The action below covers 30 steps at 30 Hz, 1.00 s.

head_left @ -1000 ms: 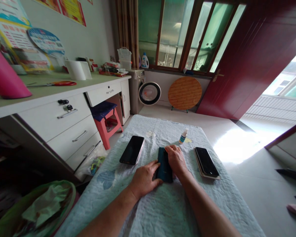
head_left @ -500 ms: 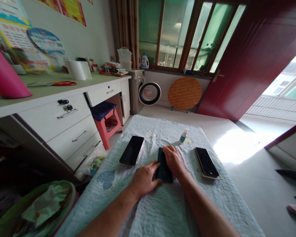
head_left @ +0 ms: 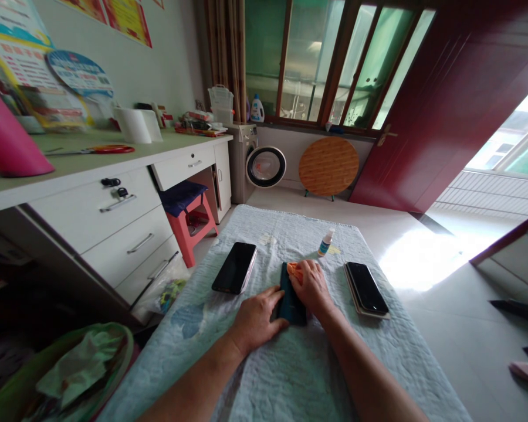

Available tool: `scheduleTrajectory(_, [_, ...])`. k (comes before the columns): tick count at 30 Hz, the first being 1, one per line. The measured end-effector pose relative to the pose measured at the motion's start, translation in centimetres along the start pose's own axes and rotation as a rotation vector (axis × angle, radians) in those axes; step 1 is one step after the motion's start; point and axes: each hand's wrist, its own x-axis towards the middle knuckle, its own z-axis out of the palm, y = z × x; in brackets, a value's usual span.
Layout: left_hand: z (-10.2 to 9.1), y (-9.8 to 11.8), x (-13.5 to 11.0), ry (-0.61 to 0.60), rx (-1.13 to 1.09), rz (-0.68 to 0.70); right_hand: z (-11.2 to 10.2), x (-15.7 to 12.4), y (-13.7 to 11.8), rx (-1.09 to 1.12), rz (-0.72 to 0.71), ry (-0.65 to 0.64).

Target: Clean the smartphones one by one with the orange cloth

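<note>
A dark teal phone lies on the cloth-covered table between my hands. My left hand grips its left side, fingers along the edge and thumb near the bottom corner. Over the phone's upper right part, my right hand is closed on an orange cloth, pressed against the surface. A second phone, black screen up, rests to the left. Another black-screened phone lies to the right on a pale case or flat thing. Beyond my right hand stands a small spray bottle with a white top.
A light blue quilted cloth covers the table. To the left are a white desk with drawers, a red stool and a green-rimmed basket. A washing machine with its door open stands at the back.
My right hand has shifted slightly, and the orange cloth, hidden before, now shows beneath its fingers. My left hand stays at the phone's edge.
</note>
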Motion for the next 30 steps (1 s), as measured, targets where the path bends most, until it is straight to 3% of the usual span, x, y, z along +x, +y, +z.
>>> scheduleTrajectory(3, [0.0,0.1,0.0,-0.004,-0.006,-0.003,0.0,0.1,0.3,0.053,-0.003,0.003])
scheduleTrajectory(8, [0.0,0.1,-0.1,-0.002,-0.015,-0.02,-0.6,0.3,0.3,0.072,0.031,0.123])
scheduleTrajectory(13, [0.0,0.0,-0.1,-0.004,-0.013,-0.009,-1.2,0.1,-0.4,0.042,-0.076,-0.025])
scheduleTrajectory(30, [0.0,0.1,-0.1,0.002,-0.016,-0.005,-2.2,0.1,-1.2,0.104,-0.195,-0.133])
